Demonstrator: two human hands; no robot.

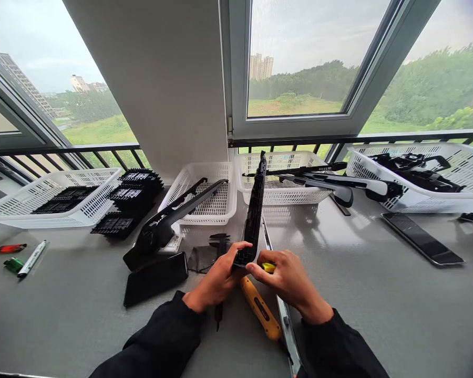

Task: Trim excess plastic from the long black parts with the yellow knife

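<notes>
My left hand (pixel 223 273) is closed round the near end of a long black plastic trim piece (pixel 255 210), which points up and away from me with its ribbed inner side showing. Close by its lower end, my right hand (pixel 287 275) is curled round a small yellow-handled tool (pixel 268 268); its working tip is hidden, so I cannot tell its kind. Below both hands lies an orange-yellow handheld tool (pixel 261 310) with a dark cord, beside a long metal strip (pixel 287 328). A dark caliper (pixel 219 244) rests partly under my left hand.
White baskets (pixel 205 218) line the back; black-and-white parts (pixel 335 181) stick out of one. Black grid pieces (pixel 132 197) are stacked at left. A black phone (pixel 155 279) lies near a black curved part (pixel 157 231); another phone (pixel 421 239) is right. A marker (pixel 32 259) lies far left.
</notes>
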